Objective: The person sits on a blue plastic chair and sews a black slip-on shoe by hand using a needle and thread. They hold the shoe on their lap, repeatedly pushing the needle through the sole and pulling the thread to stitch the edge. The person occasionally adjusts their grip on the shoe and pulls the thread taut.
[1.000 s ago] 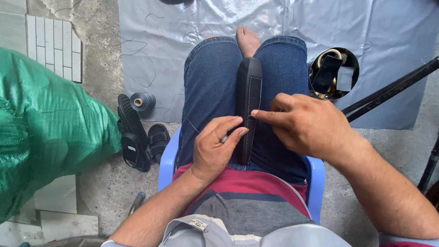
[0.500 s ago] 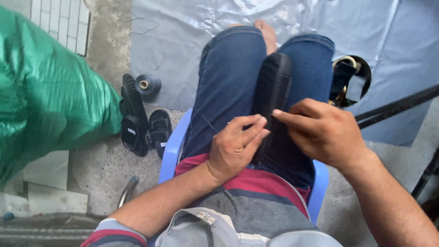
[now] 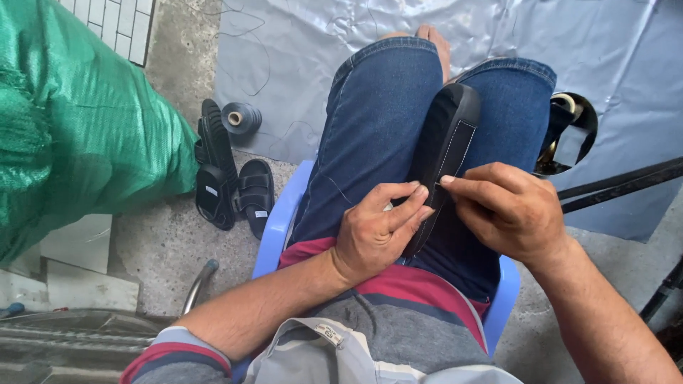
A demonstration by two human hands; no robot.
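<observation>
- While seated on a blue chair (image 3: pixel 279 229), left hand (image 3: pixel 376 233) pinches the near end of a black shoe sole (image 3: pixel 446 153) lying between the thighs.
- Right hand (image 3: pixel 506 210): fingertips pressed together at the sole's stitched edge.
- Black sandals (image 3: pixel 235 186) and thread spool (image 3: pixel 240 117) lie on the floor to the left.

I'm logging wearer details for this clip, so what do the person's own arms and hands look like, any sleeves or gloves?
Both hands are bare: no gloves, rings or watch show on the left hand or right hand. The forearms are uncovered. A short sleeve with grey, red and dark blue stripes shows at the left upper arm.
</observation>
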